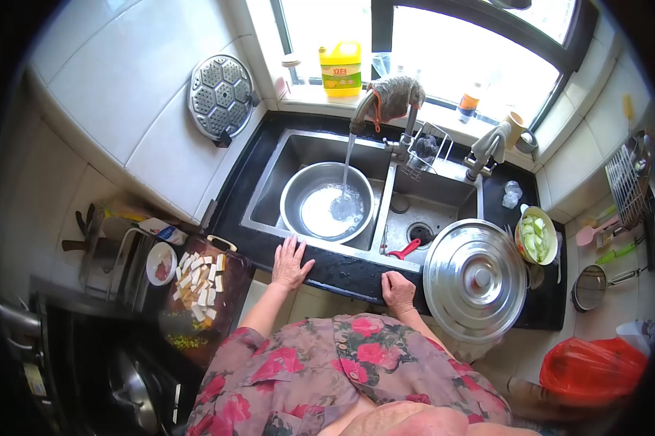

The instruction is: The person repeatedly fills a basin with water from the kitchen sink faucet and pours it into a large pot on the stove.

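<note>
My left hand (pixel 292 263) lies flat on the black counter's front edge (pixel 327 270), fingers spread, holding nothing. Just beyond its fingertips a round metal basin (pixel 292 208) sits in the left sink bowl, and water runs into it from the faucet (pixel 359 116). My right hand (pixel 398 292) rests on the same edge with its fingers curled in; nothing shows in it. It is near a red-handled tool (pixel 406 250) in the right sink bowl (pixel 396 229) and left of a large metal lid (pixel 475 281).
At the left, a cutting board (pixel 222 291) holds cut white pieces and chopped greens, beside a bowl of meat (pixel 161 264). A bowl of sliced green vegetable (pixel 536 236) stands at the right. A yellow jug (pixel 341 70) is on the sill; a red bag (pixel 592 367) is lower right.
</note>
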`<state>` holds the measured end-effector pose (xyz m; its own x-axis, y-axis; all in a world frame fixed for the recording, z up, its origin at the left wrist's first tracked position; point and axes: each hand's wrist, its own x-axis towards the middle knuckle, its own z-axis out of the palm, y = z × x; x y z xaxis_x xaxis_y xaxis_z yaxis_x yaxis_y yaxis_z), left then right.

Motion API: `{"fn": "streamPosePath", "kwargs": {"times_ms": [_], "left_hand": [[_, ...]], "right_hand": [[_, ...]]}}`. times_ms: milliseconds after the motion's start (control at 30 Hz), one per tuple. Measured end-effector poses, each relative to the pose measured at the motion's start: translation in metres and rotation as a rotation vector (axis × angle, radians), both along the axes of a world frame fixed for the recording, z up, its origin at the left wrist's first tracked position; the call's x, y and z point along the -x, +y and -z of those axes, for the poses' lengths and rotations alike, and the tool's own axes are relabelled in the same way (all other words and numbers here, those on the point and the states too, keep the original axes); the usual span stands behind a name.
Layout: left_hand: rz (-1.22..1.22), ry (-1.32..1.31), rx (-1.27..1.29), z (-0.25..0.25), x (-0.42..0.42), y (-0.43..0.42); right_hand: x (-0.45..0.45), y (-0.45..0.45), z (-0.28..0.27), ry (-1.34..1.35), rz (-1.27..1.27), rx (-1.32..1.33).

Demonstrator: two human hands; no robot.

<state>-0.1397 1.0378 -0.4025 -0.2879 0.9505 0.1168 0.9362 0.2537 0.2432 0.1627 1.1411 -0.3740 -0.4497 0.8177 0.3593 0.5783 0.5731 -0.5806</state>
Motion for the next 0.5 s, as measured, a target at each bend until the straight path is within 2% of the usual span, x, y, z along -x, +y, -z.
{"fn": "streamPosePath", "kwargs": {"times_ms": [133,500], "left_hand": [[-0.012,-0.024,-0.154,0.0012,-0.0002,-0.0017],[-0.003,-0.016,-0.197,-0.0047,-0.0003,0.0002]], "right_hand": [[0.0038,-0.004,-0.0063,-0.038,0.019,-0.045],[0.0074,-0.0049,-0.0077,-0.088,0.041,-0.077]]}}
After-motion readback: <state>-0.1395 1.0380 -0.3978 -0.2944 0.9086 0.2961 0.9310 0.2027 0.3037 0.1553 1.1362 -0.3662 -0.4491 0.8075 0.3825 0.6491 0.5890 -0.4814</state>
